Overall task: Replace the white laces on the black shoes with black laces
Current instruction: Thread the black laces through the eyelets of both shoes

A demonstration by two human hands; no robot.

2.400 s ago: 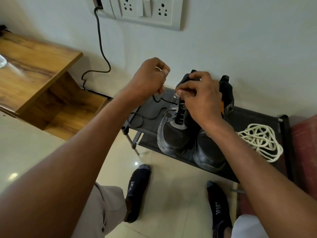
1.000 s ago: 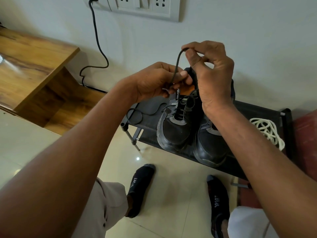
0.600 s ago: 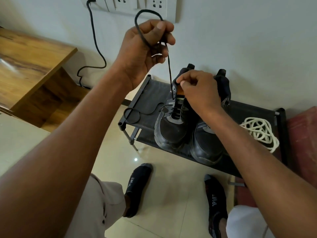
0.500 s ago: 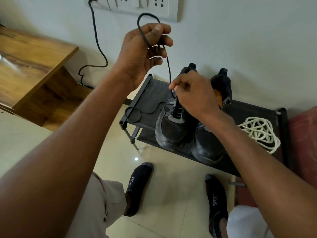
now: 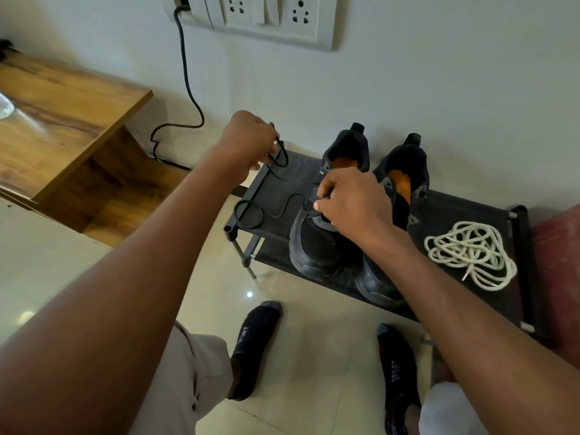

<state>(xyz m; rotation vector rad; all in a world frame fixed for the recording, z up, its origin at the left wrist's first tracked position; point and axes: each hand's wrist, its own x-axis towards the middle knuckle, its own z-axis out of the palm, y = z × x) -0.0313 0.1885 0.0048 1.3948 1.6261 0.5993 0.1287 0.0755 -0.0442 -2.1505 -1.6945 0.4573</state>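
Two black shoes stand side by side on a low black rack (image 5: 452, 211), toes toward me. My right hand (image 5: 348, 202) covers the tongue and eyelets of the left shoe (image 5: 314, 243), its fingers curled and pinching there. My left hand (image 5: 248, 142) is off to the left above the rack's end and grips a black lace (image 5: 276, 211), which loops down over the rack surface toward that shoe. The right shoe (image 5: 405, 171) shows its orange insole. A pile of white laces (image 5: 470, 252) lies on the rack at the right.
A wooden table (image 5: 62, 120) stands at the left. A black cable (image 5: 188, 89) hangs from the wall socket panel (image 5: 260, 17) down behind the rack. My socked feet (image 5: 254, 340) stand on the tiled floor. A red surface (image 5: 558, 255) borders the rack on the right.
My left hand has dropped from high near the sockets to rack level at the left, bringing the black lace down. My right hand stays on the left shoe's eyelets.
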